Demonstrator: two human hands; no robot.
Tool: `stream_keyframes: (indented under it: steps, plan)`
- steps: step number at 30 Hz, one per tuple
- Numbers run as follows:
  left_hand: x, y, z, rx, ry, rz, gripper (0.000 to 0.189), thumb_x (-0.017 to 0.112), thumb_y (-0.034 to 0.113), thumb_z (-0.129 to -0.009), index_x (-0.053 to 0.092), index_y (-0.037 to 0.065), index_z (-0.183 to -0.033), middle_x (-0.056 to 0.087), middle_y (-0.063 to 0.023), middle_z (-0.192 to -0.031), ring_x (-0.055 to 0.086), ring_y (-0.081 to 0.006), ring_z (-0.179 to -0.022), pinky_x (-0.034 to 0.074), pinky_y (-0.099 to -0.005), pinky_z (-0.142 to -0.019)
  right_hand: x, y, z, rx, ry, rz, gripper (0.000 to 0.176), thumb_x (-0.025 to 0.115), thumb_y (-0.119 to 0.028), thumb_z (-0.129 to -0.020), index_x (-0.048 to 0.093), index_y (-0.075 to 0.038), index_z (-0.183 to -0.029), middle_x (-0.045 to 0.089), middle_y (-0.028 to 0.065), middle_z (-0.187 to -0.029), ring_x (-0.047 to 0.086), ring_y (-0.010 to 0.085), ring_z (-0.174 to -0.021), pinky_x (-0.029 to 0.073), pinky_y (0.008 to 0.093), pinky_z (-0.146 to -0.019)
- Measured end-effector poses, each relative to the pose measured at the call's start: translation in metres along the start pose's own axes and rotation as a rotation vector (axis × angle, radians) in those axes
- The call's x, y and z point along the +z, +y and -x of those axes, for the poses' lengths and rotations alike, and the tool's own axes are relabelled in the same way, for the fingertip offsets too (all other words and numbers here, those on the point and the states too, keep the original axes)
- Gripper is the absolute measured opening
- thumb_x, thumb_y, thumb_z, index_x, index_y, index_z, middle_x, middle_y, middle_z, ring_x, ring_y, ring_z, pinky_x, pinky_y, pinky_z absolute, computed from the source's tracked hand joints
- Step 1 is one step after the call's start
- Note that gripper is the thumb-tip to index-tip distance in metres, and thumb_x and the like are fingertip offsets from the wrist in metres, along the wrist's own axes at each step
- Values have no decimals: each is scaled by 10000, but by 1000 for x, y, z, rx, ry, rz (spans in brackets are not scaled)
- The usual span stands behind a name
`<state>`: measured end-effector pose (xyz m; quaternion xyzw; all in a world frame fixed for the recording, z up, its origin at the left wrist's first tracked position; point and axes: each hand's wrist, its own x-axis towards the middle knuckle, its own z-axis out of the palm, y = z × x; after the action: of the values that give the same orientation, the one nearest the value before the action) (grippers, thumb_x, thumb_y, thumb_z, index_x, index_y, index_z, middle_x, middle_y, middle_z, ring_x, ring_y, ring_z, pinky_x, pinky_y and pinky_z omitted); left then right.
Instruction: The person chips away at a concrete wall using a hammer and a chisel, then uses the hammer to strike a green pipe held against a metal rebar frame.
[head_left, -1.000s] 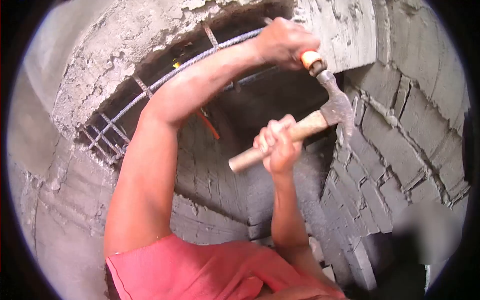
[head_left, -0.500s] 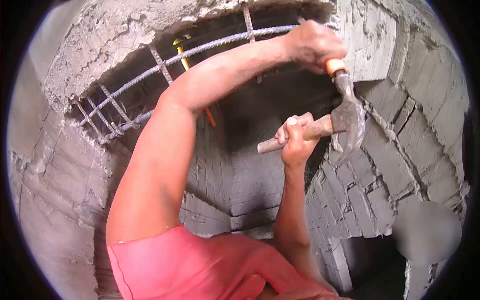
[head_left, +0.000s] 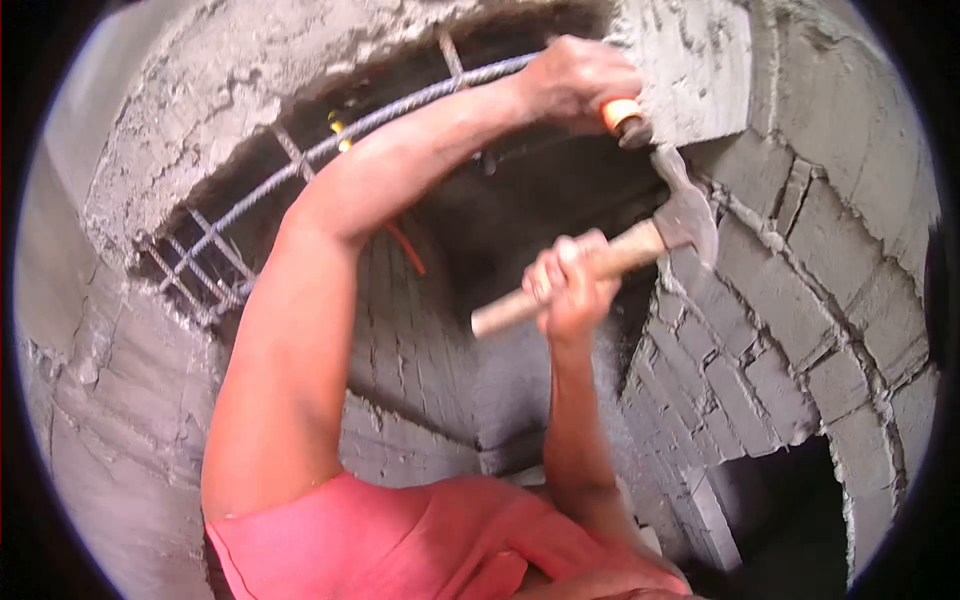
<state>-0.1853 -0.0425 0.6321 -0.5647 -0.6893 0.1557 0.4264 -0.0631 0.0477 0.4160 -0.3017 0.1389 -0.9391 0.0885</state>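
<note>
My left hand [head_left: 585, 82] reaches up to the concrete edge, its fingers wrapped round a chisel [head_left: 624, 118] with an orange grip and a dark metal butt end. The chisel's tip is hidden behind the hand. Lower down, my right hand [head_left: 572, 285] is closed round the wooden handle of a claw hammer [head_left: 690, 218]. The hammer's striking end sits just below the chisel's butt, with a small gap between them. Beside my left arm, bare steel rebar [head_left: 265, 188] crosses an opening in the broken concrete beam [head_left: 190, 110].
Rough grey block wall [head_left: 780, 330] with mortar ridges rises on the right, above a dark opening [head_left: 785, 510]. A yellow object [head_left: 338, 128] shows among the rebar. An orange strip [head_left: 408, 250] hangs below my left forearm.
The hammer has come away from the chisel's butt, and its handle end has swung down and left. My left hand and the chisel appear further left in the view, which has shifted.
</note>
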Motion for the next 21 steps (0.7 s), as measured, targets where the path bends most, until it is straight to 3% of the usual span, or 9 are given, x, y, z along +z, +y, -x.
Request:
stream_keyframes:
  steps: [4, 5, 6, 8, 11, 13, 15, 18, 21]
  plan:
    - [-6, 8, -5, -47, 48, 18, 301, 731, 225, -824, 489, 101, -696, 506, -60, -648, 554, -279, -596, 449, -404, -528, 2, -35, 37, -457, 39, -16, 147, 560, -113, -935, 423, -103, -882, 441, 40, -683, 468, 130, -542, 498, 382, -584]
    - [-6, 11, -3, -117, 6, -19, 253, 747, 279, -697, 540, 138, -730, 556, -29, -655, 610, -261, -655, 473, -400, -590, 4, -50, 43, -587, 37, 43, 163, 572, -141, -941, 421, -117, -885, 438, 27, -681, 473, 129, -558, 498, 382, -606]
    - [-6, 20, -8, -156, 101, -10, 311, 763, 240, -798, 505, 119, -673, 520, -41, -651, 537, -246, -610, 410, -365, -586, 8, -65, 50, -713, 40, 97, 181, 585, -169, -948, 418, -132, -887, 436, 14, -678, 478, 127, -573, 497, 382, -629]
    - [2, 36, -8, -300, 241, -69, 333, 781, 230, -780, 499, 125, -638, 512, -37, -625, 515, -237, -575, 403, -357, -563, 37, -109, 59, -1040, 31, 143, 167, 525, -126, -951, 416, -150, -828, 408, -1, -666, 459, 140, -556, 503, 372, -673]
    - [14, 26, -1, -247, 312, -108, 352, 797, 225, -764, 494, 126, -615, 499, -38, -594, 493, -238, -539, 390, -356, -538, 27, -108, 71, -1105, -44, 130, 158, 521, -141, -944, 439, -146, -810, 454, 0, -680, 478, 151, -578, 499, 375, -696]
    - [16, 22, -1, -193, 351, -122, 345, 788, 197, -761, 486, 125, -610, 471, -40, -570, 474, -241, -515, 373, -364, -517, -21, -35, 37, -1056, 337, 1447, 112, 527, -98, -914, 458, -139, -836, 495, 18, -685, 488, 143, -580, 499, 370, -644]
    - [17, 22, 0, -171, 354, -125, 330, 780, 167, -748, 483, 124, -611, 455, -43, -571, 473, -249, -517, 368, -374, -516, -2, -10, 3, -13, 85, 337, 121, 561, -44, -887, 477, -131, -878, 485, 23, -683, 482, 139, -552, 488, 376, -535]
    - [17, 21, -1, -155, 409, -146, 329, 785, 172, -741, 486, 123, -613, 457, -46, -578, 470, -252, -519, 371, -376, -520, 0, -34, 22, -270, 107, 182, 131, 572, -63, -871, 450, -108, -885, 511, 47, -733, 531, 180, -567, 517, 370, -569]
    - [17, 24, -1, -204, 423, -110, 327, 776, 178, -745, 485, 119, -608, 462, -50, -580, 467, -251, -522, 379, -372, -525, 26, -77, 42, -694, 11, 143, 103, 551, -97, -932, 469, -151, -902, 429, -10, -675, 468, 113, -564, 490, 324, -605]
